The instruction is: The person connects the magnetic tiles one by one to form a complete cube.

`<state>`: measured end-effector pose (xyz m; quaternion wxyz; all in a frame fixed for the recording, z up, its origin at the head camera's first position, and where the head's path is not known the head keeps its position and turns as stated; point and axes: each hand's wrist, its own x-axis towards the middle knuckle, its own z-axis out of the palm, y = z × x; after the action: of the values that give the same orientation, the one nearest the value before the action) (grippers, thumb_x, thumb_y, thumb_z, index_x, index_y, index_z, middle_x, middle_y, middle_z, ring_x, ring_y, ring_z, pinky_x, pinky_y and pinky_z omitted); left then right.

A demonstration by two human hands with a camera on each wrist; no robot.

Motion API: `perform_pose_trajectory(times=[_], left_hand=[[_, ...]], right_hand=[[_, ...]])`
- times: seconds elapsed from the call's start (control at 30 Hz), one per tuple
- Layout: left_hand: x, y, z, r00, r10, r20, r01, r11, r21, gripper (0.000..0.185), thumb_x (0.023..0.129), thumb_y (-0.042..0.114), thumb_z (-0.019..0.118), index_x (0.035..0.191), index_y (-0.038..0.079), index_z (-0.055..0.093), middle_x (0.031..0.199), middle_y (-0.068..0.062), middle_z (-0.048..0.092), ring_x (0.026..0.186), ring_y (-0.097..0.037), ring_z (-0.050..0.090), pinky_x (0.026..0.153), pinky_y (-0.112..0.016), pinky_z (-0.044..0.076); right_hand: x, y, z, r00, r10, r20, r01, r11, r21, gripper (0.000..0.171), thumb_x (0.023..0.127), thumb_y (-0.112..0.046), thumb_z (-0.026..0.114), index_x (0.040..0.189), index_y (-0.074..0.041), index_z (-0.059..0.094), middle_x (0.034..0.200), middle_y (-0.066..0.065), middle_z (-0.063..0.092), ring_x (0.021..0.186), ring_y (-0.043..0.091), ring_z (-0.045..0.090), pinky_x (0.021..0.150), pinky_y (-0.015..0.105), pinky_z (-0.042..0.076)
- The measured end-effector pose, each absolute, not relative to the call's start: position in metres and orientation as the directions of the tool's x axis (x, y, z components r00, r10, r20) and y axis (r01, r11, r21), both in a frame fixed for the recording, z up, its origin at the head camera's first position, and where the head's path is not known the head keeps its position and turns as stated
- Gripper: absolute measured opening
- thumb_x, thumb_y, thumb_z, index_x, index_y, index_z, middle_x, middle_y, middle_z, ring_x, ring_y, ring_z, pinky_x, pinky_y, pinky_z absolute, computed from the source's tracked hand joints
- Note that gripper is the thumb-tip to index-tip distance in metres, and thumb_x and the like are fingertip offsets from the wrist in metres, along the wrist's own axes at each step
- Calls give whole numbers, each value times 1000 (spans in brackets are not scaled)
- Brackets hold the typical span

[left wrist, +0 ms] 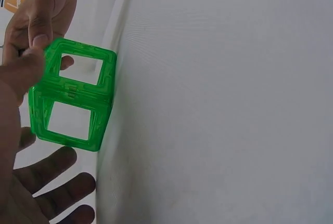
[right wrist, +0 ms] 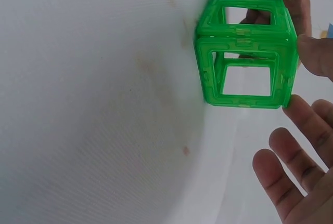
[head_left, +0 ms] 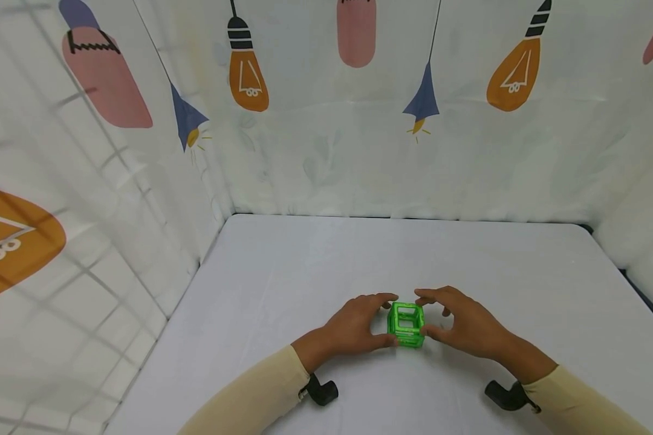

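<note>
A small see-through green cube of magnetic tiles (head_left: 408,331) with open square windows rests on the white table between the two hands. My left hand (head_left: 355,326) holds its left side, thumb at the near corner and index finger at the far one. On the opposite side, my right hand (head_left: 472,326) has thumb and index finger at the cube's edges. In the right wrist view the cube (right wrist: 244,42) shows two framed faces meeting at a ridge, with the right thumb and index fingertip at its corners. The other fingers of both hands are spread away from it.
The white tabletop (head_left: 305,260) reaches back to a pale curtain (head_left: 326,163) printed with bulbs and lamps, which also hangs along the left side. Black wrist cameras (head_left: 322,391) hang under both cream sleeves (head_left: 256,386).
</note>
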<state>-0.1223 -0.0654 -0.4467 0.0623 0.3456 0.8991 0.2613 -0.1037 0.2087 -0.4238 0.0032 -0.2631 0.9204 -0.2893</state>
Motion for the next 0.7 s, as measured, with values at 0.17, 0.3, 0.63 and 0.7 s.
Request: perform_pose_trajectory(times=[0.17, 0.3, 0.63, 0.7], left_hand=[[-120, -66, -444, -735, 671, 98, 603, 581, 547, 65, 101, 56, 57, 153, 20, 45, 140, 6, 58, 125, -13, 57, 108, -39, 43], [-120, -66, -443, -736, 668, 109, 611, 587, 532, 60, 103, 52, 56, 152, 20, 47, 139, 5, 59, 126, -13, 57, 108, -39, 43], [-121, -67, -445, -736, 669, 108, 614, 590, 524, 58, 102, 52, 58, 151, 23, 49, 139, 8, 60, 126, -10, 56, 108, -38, 43], [-121, -67, -445, -737, 667, 105, 612, 594, 522, 59, 102, 53, 57, 152, 23, 49, 141, 8, 59, 128, -11, 55, 108, -39, 42]], right_hand=[[-103, 208, -424, -864, -483, 142, -475, 689, -548, 76, 82, -26, 88, 149, -16, 52, 124, -13, 64, 92, 19, 56, 68, 27, 49], [-104, 207, -424, -867, -479, 136, -468, 689, -554, 77, 82, -25, 89, 149, -16, 52, 123, -13, 65, 92, 20, 57, 69, 27, 49], [-103, 206, -426, -869, -478, 126, -464, 703, -539, 79, 81, -28, 89, 149, -17, 51, 123, -14, 64, 92, 18, 58, 70, 27, 50], [-103, 207, -426, -869, -477, 129, -466, 703, -537, 79, 81, -28, 89, 149, -17, 51, 123, -14, 64, 92, 17, 58, 69, 27, 50]])
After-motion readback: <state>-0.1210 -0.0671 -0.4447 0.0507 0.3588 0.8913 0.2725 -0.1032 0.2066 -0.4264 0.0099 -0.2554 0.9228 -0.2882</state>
